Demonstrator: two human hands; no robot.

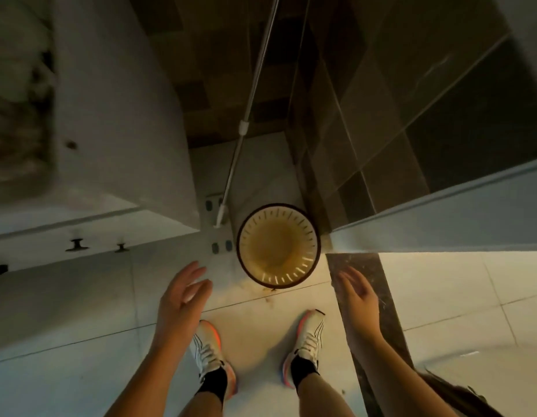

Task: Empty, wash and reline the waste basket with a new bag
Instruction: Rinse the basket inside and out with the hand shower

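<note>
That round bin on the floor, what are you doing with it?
A person stands over the bin, which sits on the tiled floor in a corner beside a pole. Both hands are open and reach toward it: the left hand and the right hand, neither touching it. The bin looks empty, with no bag showing inside.

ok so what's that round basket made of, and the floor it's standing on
The waste basket looks like thin moulded plastic, tan inside with a dark rim: light shines through the narrow slits in its wall. The floor looks like glazed ceramic tile, pale and slightly glossy, with straight grout lines. Neither can be confirmed by sight alone.
</note>
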